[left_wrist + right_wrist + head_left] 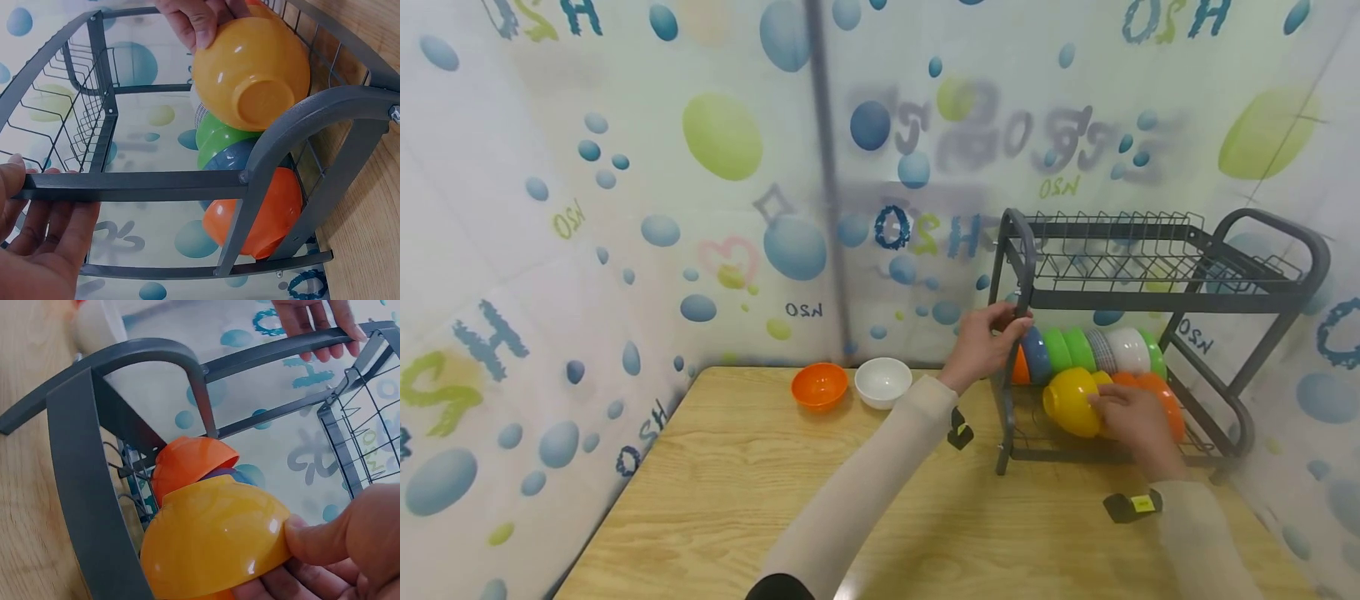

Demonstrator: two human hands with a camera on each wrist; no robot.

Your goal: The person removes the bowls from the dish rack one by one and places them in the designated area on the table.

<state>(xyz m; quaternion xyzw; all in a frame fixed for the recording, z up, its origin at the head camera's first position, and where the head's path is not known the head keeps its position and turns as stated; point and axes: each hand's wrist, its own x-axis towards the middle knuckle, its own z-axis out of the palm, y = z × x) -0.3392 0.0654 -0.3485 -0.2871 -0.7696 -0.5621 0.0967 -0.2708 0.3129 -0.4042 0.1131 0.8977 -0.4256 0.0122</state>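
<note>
Low in a two-tier dark grey dish rack (pixel 1112 302), a yellow bowl (pixel 1070 403) is grasped by a person's right hand (pixel 1129 414), its thumb set against the outer wall and its fingers tucked beneath, as seen from the right wrist. The bowl is turned on its side at the front of the lower tier, its foot ring faced toward the rack's left end; whether its weight is borne by the wires or by the hand cannot be told. The upper side rail at that left end is gripped by the left hand (pixel 987 346), with the thumb laid over the bar and the fingers curled under it.

Behind the yellow bowl, a back row of bowls is tipped sideways along the lower tier: an orange bowl (pixel 1021 367) at the left end, then a blue bowl (pixel 1037 354), green bowls (pixel 1067 352), a grey patterned bowl (pixel 1102 352), a white bowl (pixel 1128 350) and one more green at the right. More orange bowls (pixel 1167 398) are stacked to the right of the grasped one, partly hidden by the right hand.

On the wooden tabletop (pixel 722 467), to the left of the rack, a separate orange bowl (pixel 818 388) and a second white bowl (pixel 883 383) are set upright, side by side near the back edge. Pale sleeves (pixel 868 475) are worn on both arms, and the scene is backed by a wall covering (pixel 655 275) printed with blue and green spots.
</note>
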